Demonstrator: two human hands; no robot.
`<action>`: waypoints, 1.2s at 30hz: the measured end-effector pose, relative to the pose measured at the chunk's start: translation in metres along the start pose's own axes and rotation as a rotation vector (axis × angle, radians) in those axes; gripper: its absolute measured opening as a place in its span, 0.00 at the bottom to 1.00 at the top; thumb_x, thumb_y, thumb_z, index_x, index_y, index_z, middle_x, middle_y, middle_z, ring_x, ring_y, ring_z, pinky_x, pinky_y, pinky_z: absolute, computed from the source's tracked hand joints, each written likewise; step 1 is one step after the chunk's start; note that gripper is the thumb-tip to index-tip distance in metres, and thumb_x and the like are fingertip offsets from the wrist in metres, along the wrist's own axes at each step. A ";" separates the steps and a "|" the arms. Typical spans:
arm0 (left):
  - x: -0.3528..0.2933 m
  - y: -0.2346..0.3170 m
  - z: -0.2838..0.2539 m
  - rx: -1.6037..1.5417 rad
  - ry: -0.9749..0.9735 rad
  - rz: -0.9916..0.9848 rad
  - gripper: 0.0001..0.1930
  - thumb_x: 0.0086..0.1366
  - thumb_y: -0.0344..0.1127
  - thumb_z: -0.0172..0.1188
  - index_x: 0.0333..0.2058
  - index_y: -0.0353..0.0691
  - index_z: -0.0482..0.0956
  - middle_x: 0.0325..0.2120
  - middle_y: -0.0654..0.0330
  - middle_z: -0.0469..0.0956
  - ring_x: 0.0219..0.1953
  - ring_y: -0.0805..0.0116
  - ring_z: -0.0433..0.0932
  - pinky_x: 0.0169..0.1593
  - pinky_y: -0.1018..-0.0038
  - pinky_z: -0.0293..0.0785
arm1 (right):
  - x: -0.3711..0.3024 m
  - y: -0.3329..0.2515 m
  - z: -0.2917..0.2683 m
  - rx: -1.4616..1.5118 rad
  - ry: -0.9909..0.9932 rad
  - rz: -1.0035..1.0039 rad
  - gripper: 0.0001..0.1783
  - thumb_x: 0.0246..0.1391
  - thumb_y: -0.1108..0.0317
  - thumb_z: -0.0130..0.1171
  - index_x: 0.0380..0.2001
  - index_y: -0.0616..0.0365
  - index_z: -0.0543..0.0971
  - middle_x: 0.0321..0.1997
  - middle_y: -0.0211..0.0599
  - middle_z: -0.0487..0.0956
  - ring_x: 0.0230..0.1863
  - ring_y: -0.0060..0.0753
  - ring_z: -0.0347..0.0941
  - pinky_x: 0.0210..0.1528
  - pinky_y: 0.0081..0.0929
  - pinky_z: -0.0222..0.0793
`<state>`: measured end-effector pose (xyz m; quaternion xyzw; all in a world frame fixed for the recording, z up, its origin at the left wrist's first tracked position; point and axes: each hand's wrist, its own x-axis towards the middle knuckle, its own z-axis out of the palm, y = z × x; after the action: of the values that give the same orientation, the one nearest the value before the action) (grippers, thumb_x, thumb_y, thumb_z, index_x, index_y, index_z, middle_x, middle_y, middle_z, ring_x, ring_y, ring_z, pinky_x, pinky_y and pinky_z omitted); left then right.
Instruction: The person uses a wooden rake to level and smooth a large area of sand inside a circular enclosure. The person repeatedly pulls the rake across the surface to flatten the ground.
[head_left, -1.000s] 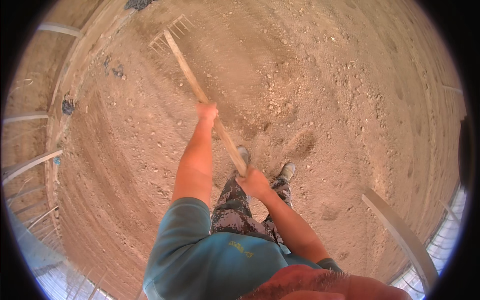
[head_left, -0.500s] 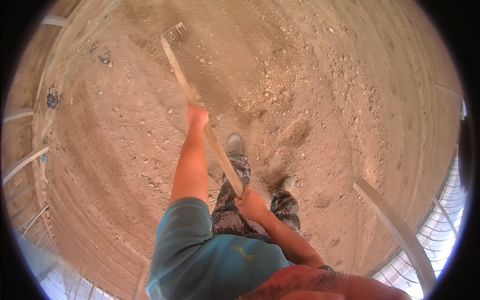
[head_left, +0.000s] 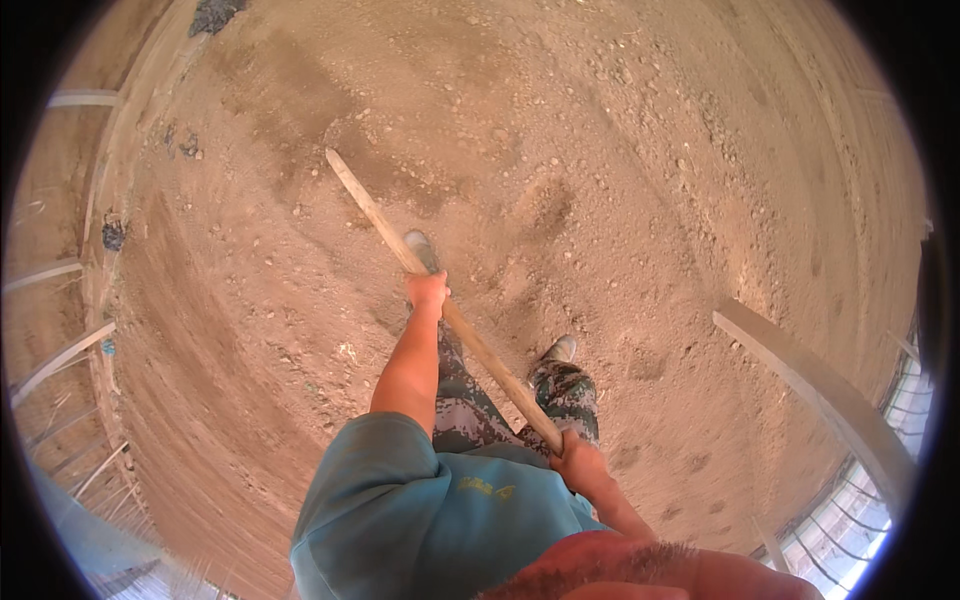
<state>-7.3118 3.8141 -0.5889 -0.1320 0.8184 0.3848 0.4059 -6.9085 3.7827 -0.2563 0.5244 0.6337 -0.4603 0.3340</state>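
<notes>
Both my hands are closed round the wooden handle of a rake point(head_left: 495, 365), which slants from my waist up to the far left. My left hand point(head_left: 428, 291) grips it about midway along, in front of my left leg. Near the handle's end, close to my right hip, my right hand point(head_left: 580, 463) holds on. The handle's far end meets the loose brown soil point(head_left: 480, 120). The toothed head cannot be made out there now.
Small clods and stones lie scattered over the ground. A thick pale post point(head_left: 800, 385) leans in at the right. Along the left edge are several slanting poles point(head_left: 62, 362) and a dark lump point(head_left: 113, 235). My shoes point(head_left: 562, 348) stand on the soil.
Both hands have drawn the rake back toward my body and to the right. Its toothed head was visible at the far left before and no longer shows. The view has shifted a little.
</notes>
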 end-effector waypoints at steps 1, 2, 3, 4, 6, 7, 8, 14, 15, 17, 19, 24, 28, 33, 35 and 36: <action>-0.029 -0.028 0.014 -0.043 -0.014 0.002 0.30 0.63 0.29 0.77 0.54 0.28 0.66 0.29 0.47 0.83 0.21 0.56 0.83 0.27 0.59 0.81 | -0.014 0.038 0.000 0.020 0.035 -0.006 0.18 0.62 0.55 0.67 0.47 0.54 0.79 0.40 0.56 0.88 0.44 0.68 0.86 0.48 0.64 0.82; -0.065 -0.053 0.038 -0.037 0.008 -0.021 0.29 0.64 0.27 0.76 0.55 0.30 0.65 0.32 0.47 0.82 0.21 0.58 0.81 0.26 0.60 0.80 | -0.030 0.082 0.001 0.024 0.042 0.010 0.18 0.62 0.55 0.68 0.47 0.54 0.79 0.40 0.56 0.88 0.44 0.68 0.86 0.48 0.63 0.82; -0.101 -0.078 0.063 -0.029 0.031 -0.043 0.29 0.65 0.26 0.75 0.55 0.31 0.64 0.35 0.47 0.80 0.21 0.60 0.79 0.25 0.62 0.78 | -0.047 0.124 0.002 0.029 0.049 0.025 0.18 0.62 0.55 0.68 0.47 0.54 0.79 0.40 0.56 0.88 0.44 0.67 0.86 0.48 0.63 0.82; -0.136 -0.100 0.088 -0.020 0.047 -0.064 0.28 0.66 0.24 0.74 0.55 0.33 0.62 0.37 0.48 0.79 0.21 0.61 0.77 0.23 0.63 0.77 | -0.063 0.163 0.001 0.036 0.060 0.045 0.18 0.62 0.56 0.68 0.47 0.54 0.79 0.41 0.56 0.88 0.45 0.67 0.86 0.48 0.62 0.82; -0.188 -0.156 0.112 -0.068 -0.100 -0.098 0.30 0.67 0.24 0.73 0.56 0.34 0.60 0.38 0.48 0.78 0.21 0.61 0.77 0.22 0.62 0.77 | -0.091 0.230 -0.002 -0.012 0.022 0.153 0.17 0.61 0.57 0.68 0.48 0.52 0.80 0.44 0.54 0.88 0.47 0.64 0.87 0.50 0.59 0.82; -0.212 -0.177 0.129 -0.090 -0.055 -0.103 0.29 0.67 0.24 0.73 0.56 0.35 0.60 0.36 0.49 0.78 0.20 0.61 0.77 0.22 0.61 0.77 | -0.101 0.267 0.003 -0.021 0.024 0.178 0.17 0.61 0.57 0.68 0.49 0.51 0.80 0.44 0.53 0.89 0.48 0.63 0.87 0.51 0.58 0.82; -0.245 -0.208 0.143 -0.103 -0.008 -0.123 0.28 0.67 0.25 0.72 0.55 0.35 0.60 0.35 0.50 0.78 0.20 0.61 0.76 0.21 0.61 0.76 | -0.118 0.302 0.011 -0.032 0.010 0.215 0.17 0.60 0.57 0.67 0.49 0.51 0.81 0.45 0.53 0.89 0.49 0.62 0.87 0.52 0.57 0.82; -0.410 -0.342 0.208 -0.290 -0.215 -0.522 0.26 0.63 0.24 0.76 0.52 0.38 0.67 0.31 0.55 0.77 0.19 0.64 0.75 0.23 0.62 0.74 | -0.211 0.464 0.031 -0.159 0.005 0.483 0.16 0.55 0.57 0.68 0.46 0.48 0.85 0.44 0.49 0.90 0.49 0.59 0.87 0.54 0.53 0.83; -0.445 -0.338 0.216 -0.240 -0.238 -0.514 0.23 0.61 0.23 0.76 0.48 0.36 0.69 0.30 0.57 0.77 0.20 0.64 0.76 0.24 0.64 0.75 | -0.233 0.492 0.039 -0.201 0.002 0.517 0.17 0.54 0.56 0.68 0.46 0.48 0.85 0.44 0.49 0.90 0.49 0.58 0.88 0.54 0.53 0.83; -0.477 -0.338 0.229 -0.191 -0.267 -0.535 0.24 0.63 0.24 0.75 0.51 0.34 0.70 0.35 0.52 0.81 0.26 0.57 0.83 0.30 0.58 0.82 | -0.249 0.508 0.046 -0.237 0.017 0.542 0.17 0.54 0.55 0.68 0.46 0.48 0.85 0.43 0.47 0.90 0.48 0.56 0.88 0.53 0.52 0.84; -0.484 -0.310 0.241 -0.154 -0.143 -0.530 0.17 0.59 0.20 0.73 0.42 0.33 0.73 0.26 0.57 0.77 0.20 0.64 0.77 0.24 0.64 0.75 | -0.253 0.505 0.043 -0.223 0.016 0.578 0.17 0.54 0.55 0.68 0.45 0.48 0.85 0.44 0.46 0.90 0.47 0.55 0.88 0.53 0.51 0.84; -0.308 -0.232 0.242 -0.228 -0.116 -0.389 0.10 0.64 0.27 0.72 0.35 0.35 0.78 0.25 0.55 0.79 0.23 0.59 0.81 0.27 0.60 0.78 | -0.095 0.409 -0.006 -0.139 -0.008 0.428 0.17 0.57 0.55 0.67 0.47 0.49 0.84 0.47 0.49 0.90 0.51 0.58 0.88 0.55 0.53 0.84; -0.118 -0.030 0.206 -0.160 -0.109 -0.145 0.10 0.68 0.30 0.72 0.34 0.35 0.78 0.23 0.56 0.80 0.23 0.63 0.80 0.27 0.62 0.77 | 0.047 0.207 -0.086 -0.020 0.069 0.123 0.19 0.62 0.53 0.66 0.52 0.49 0.83 0.47 0.53 0.89 0.52 0.62 0.87 0.57 0.55 0.82; -0.028 0.185 0.192 -0.226 -0.086 0.050 0.10 0.72 0.28 0.68 0.42 0.29 0.76 0.22 0.55 0.79 0.21 0.63 0.79 0.24 0.65 0.78 | 0.180 -0.025 -0.210 0.118 0.066 -0.192 0.25 0.62 0.55 0.70 0.55 0.60 0.79 0.44 0.57 0.89 0.46 0.60 0.89 0.52 0.54 0.84; -0.017 0.241 0.201 -0.187 -0.077 0.105 0.13 0.71 0.27 0.68 0.48 0.28 0.73 0.23 0.54 0.79 0.21 0.61 0.80 0.24 0.63 0.79 | 0.211 -0.108 -0.261 0.071 0.069 -0.230 0.25 0.65 0.56 0.66 0.55 0.66 0.78 0.49 0.63 0.88 0.54 0.64 0.87 0.57 0.55 0.82; -0.003 0.264 0.193 -0.163 -0.101 0.131 0.16 0.71 0.26 0.68 0.50 0.28 0.72 0.24 0.53 0.79 0.22 0.61 0.80 0.24 0.63 0.79 | 0.229 -0.145 -0.276 0.063 0.068 -0.257 0.26 0.66 0.57 0.66 0.56 0.67 0.78 0.49 0.64 0.88 0.56 0.64 0.86 0.59 0.54 0.81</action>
<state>-7.3409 4.1331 -0.5211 -0.0910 0.7697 0.4819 0.4086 -7.0849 4.1181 -0.3327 0.4646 0.6916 -0.5011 0.2339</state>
